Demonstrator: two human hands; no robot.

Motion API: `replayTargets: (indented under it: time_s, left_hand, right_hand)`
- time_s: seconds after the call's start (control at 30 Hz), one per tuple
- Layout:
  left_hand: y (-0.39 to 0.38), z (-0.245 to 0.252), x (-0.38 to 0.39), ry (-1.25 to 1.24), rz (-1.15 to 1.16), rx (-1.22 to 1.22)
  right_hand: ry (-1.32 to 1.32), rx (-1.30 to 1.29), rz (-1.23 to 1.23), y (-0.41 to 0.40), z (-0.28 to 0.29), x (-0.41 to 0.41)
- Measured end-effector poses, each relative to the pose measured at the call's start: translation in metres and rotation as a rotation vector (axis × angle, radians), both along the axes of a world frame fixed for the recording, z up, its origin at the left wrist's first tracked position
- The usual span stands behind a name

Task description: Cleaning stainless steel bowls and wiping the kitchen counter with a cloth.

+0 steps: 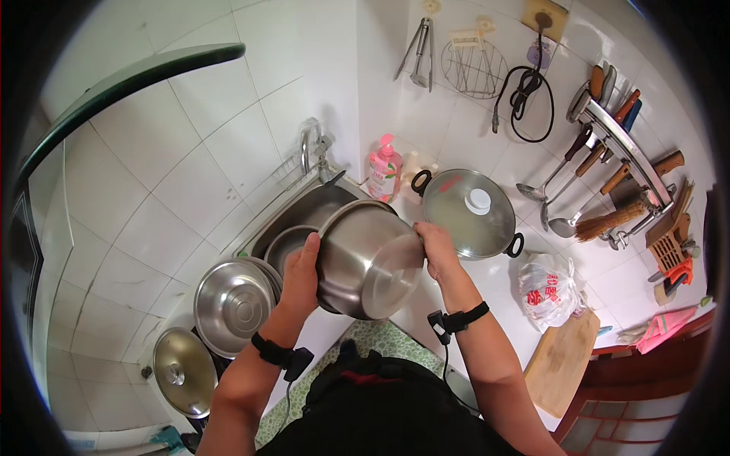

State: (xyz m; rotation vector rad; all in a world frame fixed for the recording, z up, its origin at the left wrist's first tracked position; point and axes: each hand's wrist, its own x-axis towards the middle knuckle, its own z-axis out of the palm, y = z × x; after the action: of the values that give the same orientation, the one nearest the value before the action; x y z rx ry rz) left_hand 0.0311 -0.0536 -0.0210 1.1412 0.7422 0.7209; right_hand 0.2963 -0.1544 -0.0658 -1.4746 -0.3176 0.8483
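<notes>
A deep stainless steel pot or basin [370,262] is tilted between my two hands, its round base turned up and to the right. My left hand [302,273] grips its left side, thumb up along the wall. On the opposite side my right hand [436,248] is closed on the rim or side; the fingers are partly hidden. Beneath and behind it lies the metal sink [331,202], with another steel bowl [279,245] in it. A curved faucet [305,148] stands at the sink's back.
Steel basins [234,308] and a lidded pan [185,370] stand at left. A pink pump bottle [385,171], a glass-lidded pot [470,214], a white plastic bag [550,290] and a wooden cutting board [562,365] are at right. Utensils hang from a wall rack [630,151].
</notes>
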Motion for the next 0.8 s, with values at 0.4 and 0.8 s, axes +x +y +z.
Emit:
replayTargets:
  time_s: [0.4,0.8]
  left_hand:
    - [0.024,-0.032,0.019,-0.471,0.387,-0.644]
    - [0.025,-0.048,0.021,-0.492,0.52,-0.401]
  right_hand:
    - [0.627,0.15,-0.058,0.002,-0.076,-0.053]
    - [0.814,0.254,0.205,0.001,-0.03,-0.133]
